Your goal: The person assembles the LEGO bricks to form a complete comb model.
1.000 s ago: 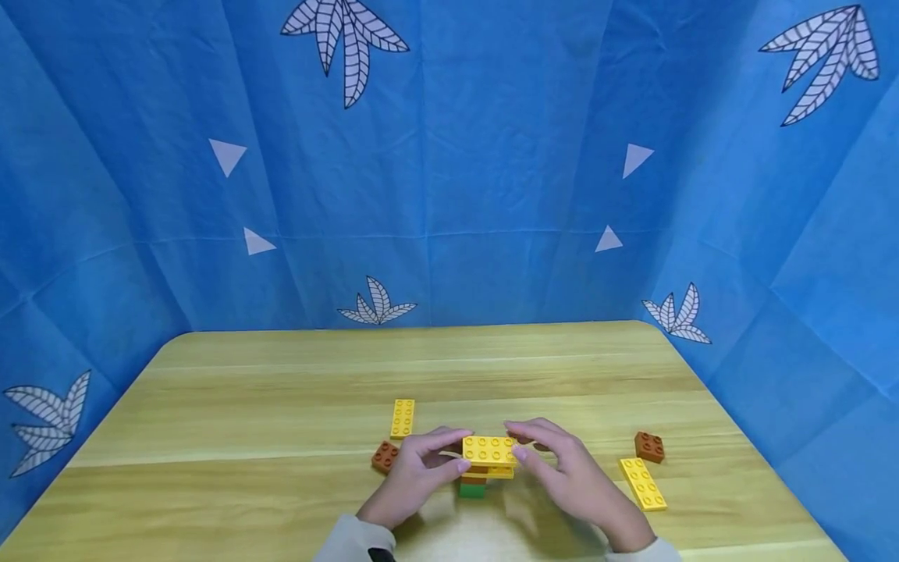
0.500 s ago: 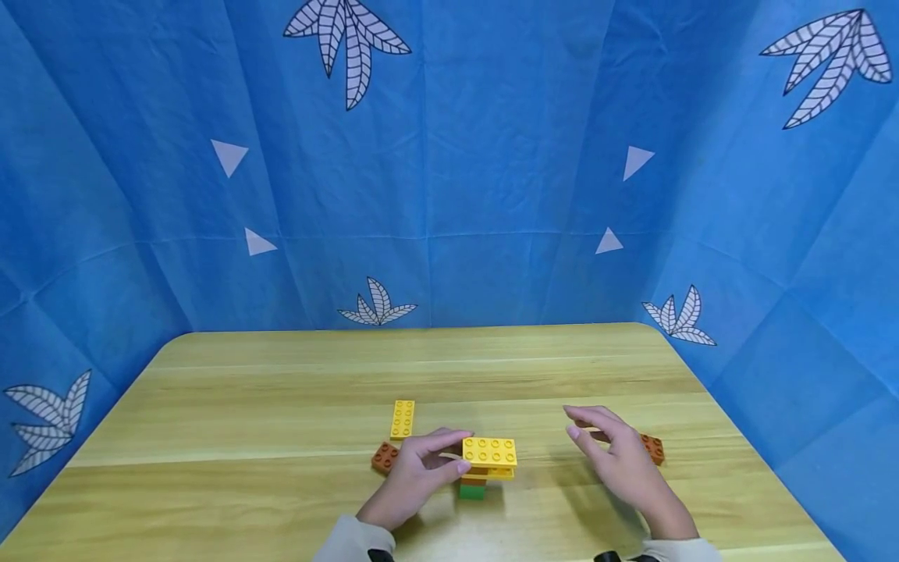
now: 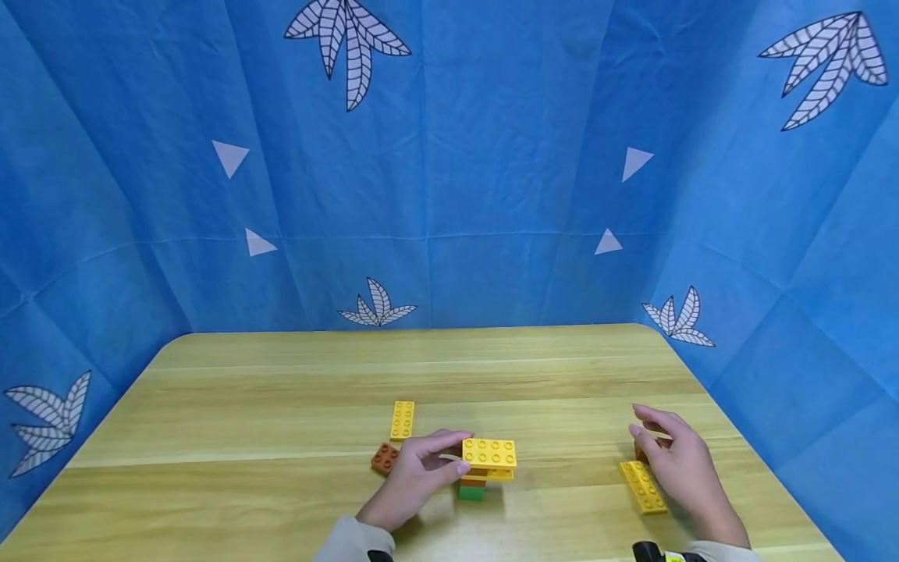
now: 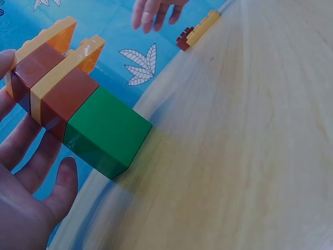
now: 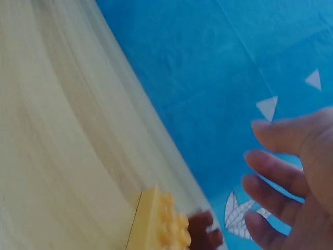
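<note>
A small tower of toy building bricks [image 3: 488,453] stands on the table in the head view. In the left wrist view it shows a green block [image 4: 106,133] at the bottom, then brown and yellow bricks by turns, yellow on top. My left hand [image 3: 420,474] holds its upper left side, thumb in front and index finger behind. My right hand [image 3: 677,467] hovers at the right with fingers apart, over a brown brick [image 3: 640,453] that it partly hides. Just beside lies a yellow brick [image 3: 642,487]. In the right wrist view the fingers hold nothing.
Left of the tower, a flat yellow brick [image 3: 403,420] and a brown brick [image 3: 385,459] lie on the wooden table [image 3: 246,406], the brown one close to my left hand. Blue cloth [image 3: 449,172] hangs behind and at both sides.
My right hand has left the tower and moved right to the brown and yellow bricks there. My left hand and the tower have stayed in place.
</note>
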`<state>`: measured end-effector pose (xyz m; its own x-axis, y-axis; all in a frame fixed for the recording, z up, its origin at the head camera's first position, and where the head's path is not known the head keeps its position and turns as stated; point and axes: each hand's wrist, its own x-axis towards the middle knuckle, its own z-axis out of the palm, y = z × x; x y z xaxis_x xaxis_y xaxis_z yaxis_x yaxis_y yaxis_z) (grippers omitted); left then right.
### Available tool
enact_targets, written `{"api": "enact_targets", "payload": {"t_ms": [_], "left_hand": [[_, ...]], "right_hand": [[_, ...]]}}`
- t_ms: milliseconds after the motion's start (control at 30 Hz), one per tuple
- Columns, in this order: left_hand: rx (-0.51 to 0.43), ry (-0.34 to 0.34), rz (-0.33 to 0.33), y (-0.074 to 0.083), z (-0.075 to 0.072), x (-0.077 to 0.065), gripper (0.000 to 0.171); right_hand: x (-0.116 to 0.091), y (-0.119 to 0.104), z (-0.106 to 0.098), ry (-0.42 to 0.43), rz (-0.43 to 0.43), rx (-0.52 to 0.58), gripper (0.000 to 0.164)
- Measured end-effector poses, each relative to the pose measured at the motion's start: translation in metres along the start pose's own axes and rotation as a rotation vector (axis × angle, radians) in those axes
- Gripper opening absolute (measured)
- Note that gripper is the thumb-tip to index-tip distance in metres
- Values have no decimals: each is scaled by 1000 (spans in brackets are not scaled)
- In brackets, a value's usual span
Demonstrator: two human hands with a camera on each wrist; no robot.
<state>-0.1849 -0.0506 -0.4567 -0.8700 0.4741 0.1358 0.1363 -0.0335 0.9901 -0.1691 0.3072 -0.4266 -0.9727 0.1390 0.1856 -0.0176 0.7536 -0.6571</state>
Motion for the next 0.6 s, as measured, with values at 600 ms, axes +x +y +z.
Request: {"api": "enact_targets", "payload": {"t_ms": [600], "left_hand": [[0, 6, 5, 0, 1, -1, 40]], "right_hand": [[-3, 28, 0, -63, 162, -79, 47]]}}
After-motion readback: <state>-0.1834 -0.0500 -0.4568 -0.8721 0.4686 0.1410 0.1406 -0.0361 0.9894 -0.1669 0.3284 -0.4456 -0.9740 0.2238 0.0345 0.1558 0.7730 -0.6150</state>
